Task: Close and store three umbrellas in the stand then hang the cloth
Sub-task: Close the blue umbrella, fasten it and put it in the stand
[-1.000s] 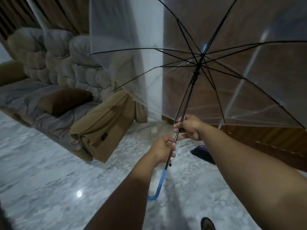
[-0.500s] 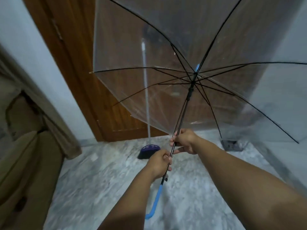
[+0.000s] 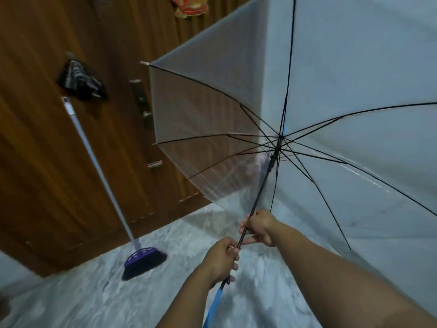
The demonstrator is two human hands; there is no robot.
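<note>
A clear umbrella [image 3: 331,95] with black ribs stands fully spread in front of me, its canopy filling the upper right. My left hand [image 3: 221,260] grips the black shaft just above the blue hooked handle [image 3: 214,306]. Higher on the same shaft, my right hand [image 3: 259,229] holds it with curled fingers, well below the black runner [image 3: 272,162]. A dark striped cloth [image 3: 80,81] hangs on the wooden door. No umbrella stand shows in this view.
A wooden door [image 3: 47,162] with a metal handle [image 3: 144,107] fills the left. A broom [image 3: 142,259] with a purple head and pale stick leans against it. White wall behind the canopy on the right. Grey marble floor [image 3: 82,292] below. Something orange [image 3: 189,5] hangs at the top.
My view has swung right, from the sofa to the door and white wall. Both hands keep the same hold on the shaft; the canopy is still spread.
</note>
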